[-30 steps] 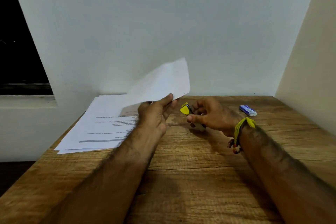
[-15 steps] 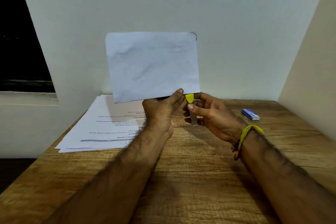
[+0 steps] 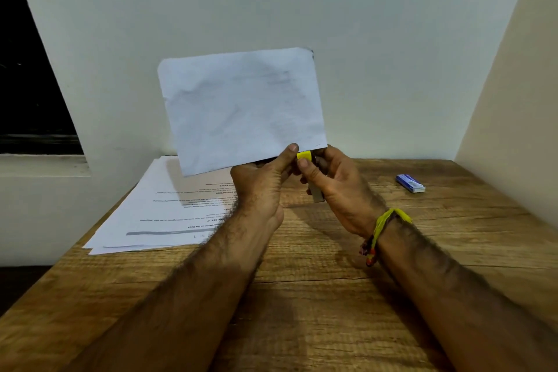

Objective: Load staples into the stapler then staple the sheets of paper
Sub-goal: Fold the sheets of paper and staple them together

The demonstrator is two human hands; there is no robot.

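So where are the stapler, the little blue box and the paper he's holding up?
stapler (image 3: 304, 156), head view, yellow tip.
blue box (image 3: 410, 183), head view, top face.
held paper (image 3: 241, 109), head view, middle of sheet.

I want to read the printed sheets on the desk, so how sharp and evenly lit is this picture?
Head view: print on the stacked sheets is too soft to read; the held paper casts a shadow across them; wide-angle lens slants the walls; dim, even light, no glare.

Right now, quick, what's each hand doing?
Left hand: pinches the raised paper at its lower edge.
Right hand: grips the yellow-tipped stapler.
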